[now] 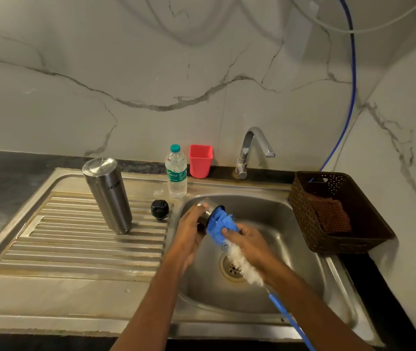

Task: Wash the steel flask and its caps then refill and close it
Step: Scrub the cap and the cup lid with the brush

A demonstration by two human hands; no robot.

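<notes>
The steel flask (108, 195) stands upside down on the ribbed drainboard (75, 239), left of the basin. A black inner cap (159, 209) sits beside it near the basin's edge. Over the sink basin (290, 249), my left hand (191, 229) grips the steel outer cap (205, 214) with its open end facing right. My right hand (247, 243) grips a bottle brush (220, 224) by its blue and white bristles, the blue tip pressed into the cap's mouth. The brush's blue handle (288, 317) runs down toward the front edge.
A plastic water bottle (176, 171) and a red cup (200, 160) stand at the back by the tap (252, 148), which shows no running water. A brown basket (338, 211) with a cloth sits right of the basin. The drain (232, 268) lies below my hands.
</notes>
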